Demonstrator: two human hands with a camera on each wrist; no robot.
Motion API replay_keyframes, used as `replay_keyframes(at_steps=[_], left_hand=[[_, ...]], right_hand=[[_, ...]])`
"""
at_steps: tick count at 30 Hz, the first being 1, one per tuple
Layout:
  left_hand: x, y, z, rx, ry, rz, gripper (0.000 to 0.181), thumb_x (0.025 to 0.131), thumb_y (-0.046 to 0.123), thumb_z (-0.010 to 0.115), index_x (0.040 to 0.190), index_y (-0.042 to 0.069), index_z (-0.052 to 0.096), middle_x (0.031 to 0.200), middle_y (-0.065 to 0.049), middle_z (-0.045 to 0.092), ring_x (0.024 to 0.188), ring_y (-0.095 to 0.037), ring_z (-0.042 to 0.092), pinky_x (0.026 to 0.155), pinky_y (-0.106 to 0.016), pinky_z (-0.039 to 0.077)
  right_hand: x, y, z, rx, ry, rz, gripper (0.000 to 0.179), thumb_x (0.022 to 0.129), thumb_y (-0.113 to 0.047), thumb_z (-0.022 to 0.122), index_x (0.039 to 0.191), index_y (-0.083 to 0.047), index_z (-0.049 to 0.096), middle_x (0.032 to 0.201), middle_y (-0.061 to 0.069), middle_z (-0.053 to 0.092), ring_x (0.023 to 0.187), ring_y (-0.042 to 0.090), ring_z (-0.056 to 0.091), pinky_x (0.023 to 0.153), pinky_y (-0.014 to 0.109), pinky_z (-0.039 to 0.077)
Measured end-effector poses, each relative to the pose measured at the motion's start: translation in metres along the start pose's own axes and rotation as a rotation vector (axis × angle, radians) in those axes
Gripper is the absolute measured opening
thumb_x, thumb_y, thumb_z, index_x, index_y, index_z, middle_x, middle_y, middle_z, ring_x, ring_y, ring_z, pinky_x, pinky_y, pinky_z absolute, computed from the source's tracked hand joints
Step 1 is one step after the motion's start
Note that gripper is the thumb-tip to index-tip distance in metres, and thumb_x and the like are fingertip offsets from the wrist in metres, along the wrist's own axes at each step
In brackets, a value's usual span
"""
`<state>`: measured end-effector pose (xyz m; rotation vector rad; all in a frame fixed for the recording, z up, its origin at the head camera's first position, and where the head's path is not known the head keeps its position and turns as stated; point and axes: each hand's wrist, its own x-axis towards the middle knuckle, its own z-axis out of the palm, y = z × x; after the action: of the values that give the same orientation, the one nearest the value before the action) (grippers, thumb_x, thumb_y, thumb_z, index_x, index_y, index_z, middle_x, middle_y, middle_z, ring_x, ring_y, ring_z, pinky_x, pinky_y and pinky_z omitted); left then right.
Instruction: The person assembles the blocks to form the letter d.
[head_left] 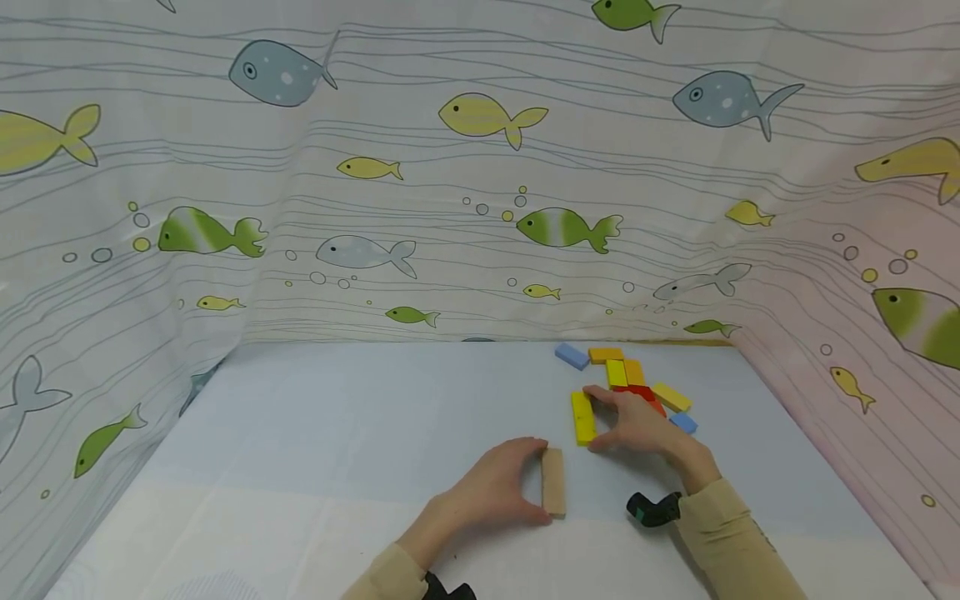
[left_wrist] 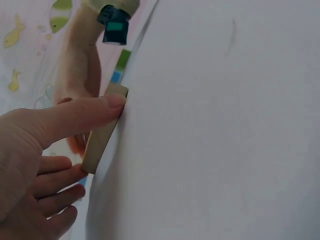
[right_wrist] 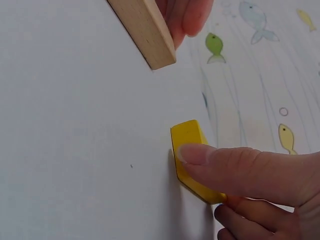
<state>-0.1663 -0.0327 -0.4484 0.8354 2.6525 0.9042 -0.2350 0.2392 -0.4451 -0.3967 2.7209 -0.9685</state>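
Observation:
My left hand (head_left: 487,485) pinches a plain wooden block (head_left: 553,483) by its two ends, thumb at the near end and a finger at the far end. The left wrist view shows that wooden block (left_wrist: 103,135) between thumb and index fingertip. A little farther off and to the right, my right hand (head_left: 639,427) holds a yellow block (head_left: 582,419) lengthwise in the same manner. In the right wrist view the thumb presses one end of the yellow block (right_wrist: 187,135). The two blocks are apart, both at the white tabletop.
Behind the right hand lies a cluster of blocks: a blue block (head_left: 572,357), an orange block (head_left: 605,356), a smaller yellow block (head_left: 617,373), red pieces (head_left: 637,390) partly hidden by the hand, and another blue block (head_left: 683,422). A fish-patterned curtain (head_left: 420,208) surrounds the table.

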Motion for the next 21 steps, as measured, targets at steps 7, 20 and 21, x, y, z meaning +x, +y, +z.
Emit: replay_keyframes(at_steps=[7, 20, 21], left_hand=[[-0.010, -0.007, -0.001, -0.016, 0.023, 0.013, 0.092, 0.070, 0.039, 0.090, 0.147, 0.013, 0.048, 0.149, -0.001, 0.051, 0.139, -0.020, 0.046, 0.118, -0.039, 0.037], [-0.028, -0.008, -0.009, -0.036, 0.036, 0.034, 0.089, 0.070, 0.039, 0.091, 0.144, 0.014, 0.049, 0.147, 0.001, 0.053, 0.138, -0.020, 0.048, 0.116, -0.041, 0.040], [-0.029, -0.007, -0.010, -0.037, 0.037, 0.038, 0.089, 0.070, 0.038, 0.091, 0.144, 0.014, 0.050, 0.147, 0.001, 0.053, 0.138, -0.021, 0.048, 0.116, -0.041, 0.040]], right_hand=[[-0.001, -0.004, 0.001, 0.003, 0.017, -0.021, 0.092, 0.073, -0.030, 0.090, 0.150, -0.007, 0.045, 0.151, 0.014, 0.049, 0.140, 0.037, 0.043, 0.114, 0.059, 0.036], [-0.006, -0.018, 0.002, -0.021, 0.034, -0.027, 0.091, 0.073, -0.033, 0.089, 0.150, -0.009, 0.045, 0.151, 0.012, 0.049, 0.140, 0.037, 0.043, 0.111, 0.061, 0.038], [-0.007, -0.020, 0.001, -0.022, 0.037, -0.032, 0.091, 0.073, -0.033, 0.089, 0.149, -0.009, 0.046, 0.151, 0.012, 0.049, 0.140, 0.037, 0.043, 0.111, 0.061, 0.039]])
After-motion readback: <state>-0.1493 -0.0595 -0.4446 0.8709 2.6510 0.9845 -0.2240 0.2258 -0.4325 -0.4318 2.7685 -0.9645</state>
